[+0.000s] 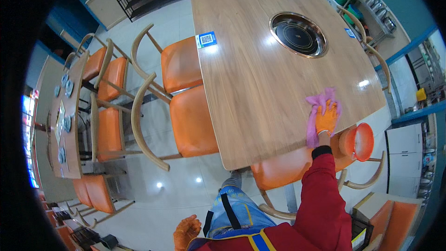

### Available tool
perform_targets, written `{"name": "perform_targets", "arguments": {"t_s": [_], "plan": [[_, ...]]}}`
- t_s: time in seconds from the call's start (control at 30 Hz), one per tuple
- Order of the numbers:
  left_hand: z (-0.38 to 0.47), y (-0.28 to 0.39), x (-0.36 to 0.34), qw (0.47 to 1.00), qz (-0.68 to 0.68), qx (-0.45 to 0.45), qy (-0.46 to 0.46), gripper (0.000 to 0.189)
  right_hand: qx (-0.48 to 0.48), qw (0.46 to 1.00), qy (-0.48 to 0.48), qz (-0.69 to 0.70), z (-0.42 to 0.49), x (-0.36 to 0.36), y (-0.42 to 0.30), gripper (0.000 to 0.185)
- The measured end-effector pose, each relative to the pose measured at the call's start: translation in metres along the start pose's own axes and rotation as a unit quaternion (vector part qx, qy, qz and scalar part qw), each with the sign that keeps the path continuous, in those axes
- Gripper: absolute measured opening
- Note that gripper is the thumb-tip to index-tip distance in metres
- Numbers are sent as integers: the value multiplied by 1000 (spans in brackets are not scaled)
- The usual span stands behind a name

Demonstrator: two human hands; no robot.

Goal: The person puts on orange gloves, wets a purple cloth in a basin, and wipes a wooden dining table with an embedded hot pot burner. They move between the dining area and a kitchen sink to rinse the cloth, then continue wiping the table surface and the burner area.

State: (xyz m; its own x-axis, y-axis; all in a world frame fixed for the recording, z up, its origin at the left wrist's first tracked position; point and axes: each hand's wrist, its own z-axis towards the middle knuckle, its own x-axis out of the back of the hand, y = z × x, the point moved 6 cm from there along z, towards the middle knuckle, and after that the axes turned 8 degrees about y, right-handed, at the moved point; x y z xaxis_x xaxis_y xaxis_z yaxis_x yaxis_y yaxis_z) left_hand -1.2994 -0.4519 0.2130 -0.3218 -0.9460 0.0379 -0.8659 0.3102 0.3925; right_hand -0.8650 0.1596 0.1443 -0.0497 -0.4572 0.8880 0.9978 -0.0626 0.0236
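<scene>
My right hand (pixel 326 118), in an orange glove, presses a crumpled pink cloth (pixel 312 125) onto the wood-grain tabletop (pixel 251 87) near its front right edge. Part of the cloth spreads out past the fingers and behind the wrist. My left hand (pixel 188 229), gloved in orange too, hangs low beside my body with its fingers curled; nothing shows in it. Set into the far part of the table is a round induction cooker (pixel 298 36) with a copper-coloured metal rim.
An orange bucket (pixel 364 142) stands on a chair by my right forearm. Another orange-seated chair (pixel 282 169) is tucked at the front edge. Chairs (pixel 191 122) line the left side. Further left, a second table (pixel 75 111) carries tableware. A blue printed-code sticker (pixel 206 39) marks the left edge.
</scene>
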Motion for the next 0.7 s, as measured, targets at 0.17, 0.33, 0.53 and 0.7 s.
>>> {"name": "perform_targets", "arguments": {"t_s": [0.17,0.33,0.53,0.7], "plan": [[48,59,-27,999,43,2,26,37,-121,992,-29,-17,100,-42,-67,65],[24,131,-103,998,68,18,5,38,108,976,45,186,163,-42,-301,51],[15,184,-177,993,115,29,-19,31,376,795,-147,453,-4,68,-449,65],[32,213,-193,990,100,12,-100,36,431,686,-354,467,-80,136,-344,49]]}}
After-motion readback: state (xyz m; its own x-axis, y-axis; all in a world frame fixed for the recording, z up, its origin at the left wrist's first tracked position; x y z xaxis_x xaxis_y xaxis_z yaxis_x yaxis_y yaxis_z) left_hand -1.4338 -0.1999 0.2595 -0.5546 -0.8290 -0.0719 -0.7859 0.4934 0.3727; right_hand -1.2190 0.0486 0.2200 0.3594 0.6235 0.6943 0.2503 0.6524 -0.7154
